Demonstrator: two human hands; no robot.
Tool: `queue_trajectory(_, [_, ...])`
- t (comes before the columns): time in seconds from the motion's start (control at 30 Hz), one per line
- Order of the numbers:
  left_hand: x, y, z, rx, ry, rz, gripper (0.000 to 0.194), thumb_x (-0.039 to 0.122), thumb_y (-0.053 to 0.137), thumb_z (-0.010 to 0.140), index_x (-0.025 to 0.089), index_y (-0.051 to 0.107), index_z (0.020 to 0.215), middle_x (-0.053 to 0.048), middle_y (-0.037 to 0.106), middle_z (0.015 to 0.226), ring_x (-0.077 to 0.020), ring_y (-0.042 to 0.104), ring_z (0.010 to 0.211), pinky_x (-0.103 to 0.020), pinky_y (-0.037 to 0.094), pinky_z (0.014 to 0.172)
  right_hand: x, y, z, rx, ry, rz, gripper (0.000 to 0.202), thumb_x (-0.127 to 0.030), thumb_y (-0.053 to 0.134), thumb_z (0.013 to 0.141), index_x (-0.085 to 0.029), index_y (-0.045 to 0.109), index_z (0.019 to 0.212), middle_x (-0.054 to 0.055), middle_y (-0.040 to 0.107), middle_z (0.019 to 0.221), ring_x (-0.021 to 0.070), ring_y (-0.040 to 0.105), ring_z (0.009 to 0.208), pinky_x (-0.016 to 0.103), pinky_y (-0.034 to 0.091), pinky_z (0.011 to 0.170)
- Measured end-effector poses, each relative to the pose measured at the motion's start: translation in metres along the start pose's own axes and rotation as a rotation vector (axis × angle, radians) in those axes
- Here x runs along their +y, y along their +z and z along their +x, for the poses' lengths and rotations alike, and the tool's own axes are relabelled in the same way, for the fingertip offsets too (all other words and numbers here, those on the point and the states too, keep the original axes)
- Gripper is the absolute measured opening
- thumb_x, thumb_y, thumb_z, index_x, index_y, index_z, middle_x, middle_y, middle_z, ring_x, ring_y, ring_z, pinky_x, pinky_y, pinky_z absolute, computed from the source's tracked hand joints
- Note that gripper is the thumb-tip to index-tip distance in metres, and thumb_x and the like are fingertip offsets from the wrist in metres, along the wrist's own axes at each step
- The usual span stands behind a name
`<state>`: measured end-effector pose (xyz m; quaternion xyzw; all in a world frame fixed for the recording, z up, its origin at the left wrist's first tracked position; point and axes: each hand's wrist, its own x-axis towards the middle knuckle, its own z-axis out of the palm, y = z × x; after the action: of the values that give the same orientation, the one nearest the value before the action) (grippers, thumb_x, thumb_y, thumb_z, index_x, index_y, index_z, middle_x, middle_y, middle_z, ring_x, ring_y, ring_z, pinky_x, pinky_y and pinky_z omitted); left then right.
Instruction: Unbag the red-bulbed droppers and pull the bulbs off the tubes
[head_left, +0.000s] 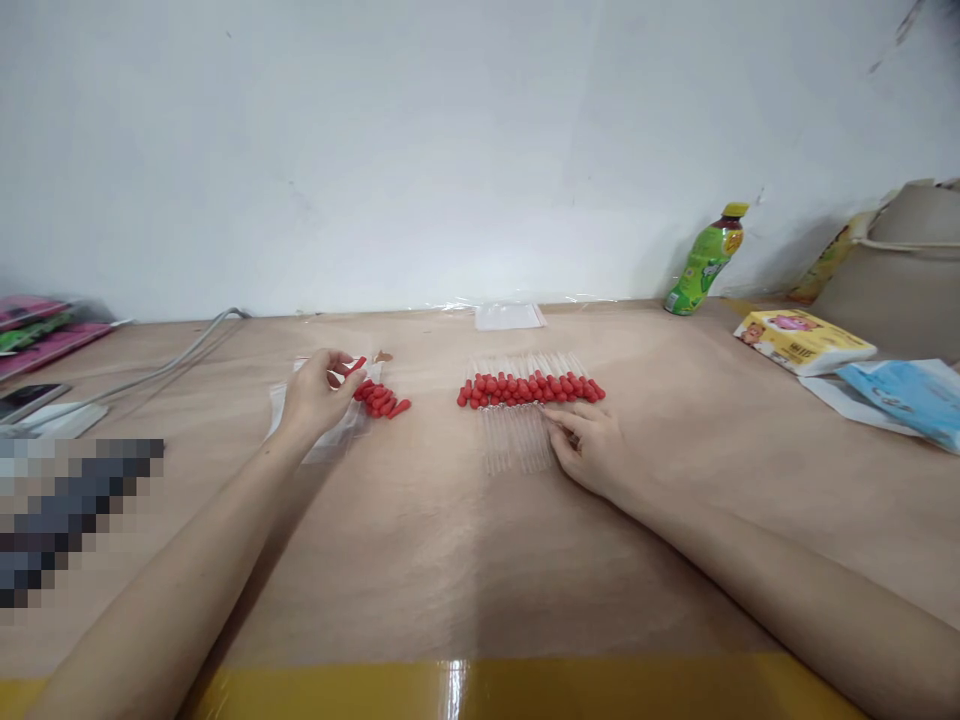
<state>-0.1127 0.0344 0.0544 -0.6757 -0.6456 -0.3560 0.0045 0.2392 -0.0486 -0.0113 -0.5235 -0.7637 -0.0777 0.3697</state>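
on the brown tabletop (420, 560), left of centre, the left hand (319, 390) pinches one red bulb (357, 367) between thumb and fingers, just beside a small pile of red bulbs (379, 399) and over a clear plastic bag (334, 440). to the right, a band of red bulbs (525, 388) lies between far and near rows of clear tubes (501, 440); the right hand (592, 445), fingers bent, meets the near row, whether gripping one cannot be told. farther right stands a green bottle (701, 268).
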Motion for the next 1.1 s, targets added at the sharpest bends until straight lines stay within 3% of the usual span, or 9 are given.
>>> queue_trajectory(0.2, [0.002, 0.009, -0.003, -0.043, 0.078, 0.063, 0.025, 0.042, 0.056, 0.071, 0.02, 0.059, 0.082, -0.001, 0.062, 0.078, -0.0155, 0.054, 0.066, -0.026, 0.04, 0.06, -0.006, -0.003, -0.001, -0.132, -0.023, -0.011, 0.03, -0.03, 0.047, 0.083, -0.017, 0.061, 0.106, 0.004, 0.058, 0.073, 0.0159, 0.053, 0.069, 0.031, 0.034, 0.069])
queue_trajectory(0.33, [-0.002, 0.013, -0.003, -0.06, 0.186, 0.097, 0.022, 0.041, 0.052, 0.074, 0.02, 0.059, 0.074, -0.002, 0.062, 0.076, -0.0175, 0.055, 0.072, -0.028, 0.041, 0.065, -0.005, -0.004, -0.001, -0.155, -0.038, 0.011, 0.033, -0.037, 0.045, 0.086, -0.018, 0.059, 0.108, 0.004, 0.057, 0.076, 0.016, 0.053, 0.072, 0.032, 0.033, 0.069])
queue_trajectory(0.53, [0.003, 0.01, -0.006, 0.101, 0.155, 0.148, 0.028, 0.04, 0.045, 0.08, 0.019, 0.061, 0.074, -0.004, 0.059, 0.074, -0.0203, 0.053, 0.079, -0.033, 0.04, 0.077, -0.005, -0.007, 0.001, -0.178, -0.052, -0.016, 0.035, -0.041, 0.045, 0.085, -0.019, 0.06, 0.107, 0.004, 0.056, 0.076, 0.0165, 0.052, 0.073, 0.031, 0.032, 0.068])
queue_trajectory(0.67, [0.018, 0.014, -0.017, 0.18, 0.253, 0.128, 0.022, 0.038, 0.049, 0.079, 0.02, 0.061, 0.075, -0.004, 0.056, 0.076, -0.0213, 0.053, 0.083, -0.035, 0.039, 0.082, -0.006, -0.009, 0.003, -0.235, -0.081, -0.016, 0.036, -0.043, 0.045, 0.085, -0.019, 0.061, 0.106, 0.005, 0.056, 0.077, 0.0179, 0.051, 0.076, 0.034, 0.033, 0.072])
queue_trajectory(0.9, [0.065, 0.04, -0.045, 0.003, 0.576, 0.046, 0.018, 0.033, 0.051, 0.081, 0.018, 0.061, 0.079, -0.004, 0.057, 0.079, -0.0202, 0.051, 0.082, -0.036, 0.04, 0.08, -0.005, -0.009, 0.003, -0.216, -0.095, 0.017, 0.036, -0.043, 0.045, 0.085, -0.017, 0.061, 0.105, 0.005, 0.056, 0.077, 0.0179, 0.051, 0.076, 0.034, 0.034, 0.074])
queue_trajectory(1.1, [0.086, 0.068, -0.046, -0.037, 0.543, 0.036, 0.024, 0.038, 0.051, 0.082, 0.018, 0.061, 0.09, -0.007, 0.059, 0.086, -0.0227, 0.051, 0.087, -0.037, 0.041, 0.078, -0.004, -0.012, 0.002, -0.161, -0.049, 0.064, 0.028, -0.037, 0.047, 0.085, -0.018, 0.062, 0.098, 0.005, 0.056, 0.076, 0.0169, 0.052, 0.074, 0.032, 0.034, 0.071])
